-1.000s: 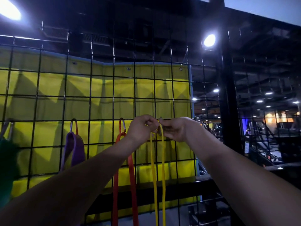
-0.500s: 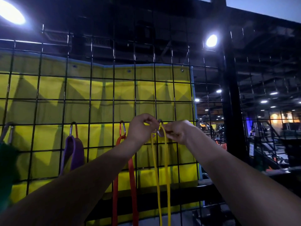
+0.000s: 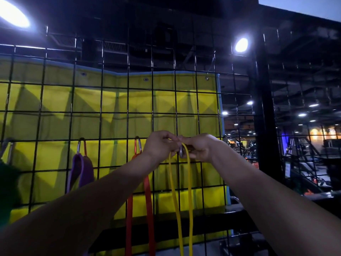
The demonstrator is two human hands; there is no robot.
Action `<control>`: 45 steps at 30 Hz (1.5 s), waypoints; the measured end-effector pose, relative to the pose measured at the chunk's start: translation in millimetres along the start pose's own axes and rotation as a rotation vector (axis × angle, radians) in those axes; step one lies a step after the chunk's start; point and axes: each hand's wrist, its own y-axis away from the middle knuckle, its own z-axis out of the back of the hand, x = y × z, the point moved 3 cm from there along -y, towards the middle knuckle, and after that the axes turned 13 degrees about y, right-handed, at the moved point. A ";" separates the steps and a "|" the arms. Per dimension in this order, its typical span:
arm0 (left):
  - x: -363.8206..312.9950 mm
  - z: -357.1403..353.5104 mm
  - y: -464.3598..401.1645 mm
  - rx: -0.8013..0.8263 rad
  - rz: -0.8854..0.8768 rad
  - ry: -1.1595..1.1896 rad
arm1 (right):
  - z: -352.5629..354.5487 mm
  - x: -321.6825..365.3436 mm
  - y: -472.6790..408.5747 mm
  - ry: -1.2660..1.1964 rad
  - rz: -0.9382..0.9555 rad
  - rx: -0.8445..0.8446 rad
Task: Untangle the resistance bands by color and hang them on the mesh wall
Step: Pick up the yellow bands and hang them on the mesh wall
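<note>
A black mesh wall (image 3: 114, 111) fills the view, backed by a yellow tarp. A thin yellow band (image 3: 181, 209) hangs down from between my two hands. My left hand (image 3: 160, 145) pinches the band's top loop. My right hand (image 3: 200, 146) grips a grey carabiner (image 3: 181, 152) at the mesh, with the band's loop running over it. To the left, an orange band (image 3: 147, 204) hangs from a red carabiner (image 3: 138, 145). Further left a purple band (image 3: 81, 172) hangs from another carabiner (image 3: 81, 145). A dark green band (image 3: 7, 189) shows at the left edge.
A black post (image 3: 265, 126) stands right of the mesh panel. Beyond it lies a dim gym floor with machines (image 3: 313, 174) and ceiling lights. A dark shelf or bar (image 3: 166, 231) runs low behind the mesh.
My hands stay at the same mesh spot; the fingers have closed in tighter around the carabiner and the yellow band's loop. The camera has drifted slightly.
</note>
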 end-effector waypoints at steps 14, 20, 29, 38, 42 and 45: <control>-21.8 0.6 -11.7 0.142 -0.071 -0.406 | 1.4 1.8 2.4 0.131 0.101 -0.124; -39.5 -5.5 -21.6 0.268 0.016 -0.619 | -0.5 1.0 3.4 0.132 0.108 -0.132; -26.2 -1.7 -20.5 0.142 -0.004 -0.593 | -1.0 3.4 14.8 0.168 0.113 -0.149; -29.9 -8.3 -10.1 0.244 -0.221 -0.863 | -2.7 4.9 14.3 0.198 0.117 -0.186; -32.7 -9.4 -5.8 0.283 -0.317 -0.942 | -2.7 6.9 15.4 0.209 0.103 -0.187; -32.1 -9.2 -1.0 0.364 -0.364 -0.976 | -1.7 7.4 17.9 0.209 0.102 -0.182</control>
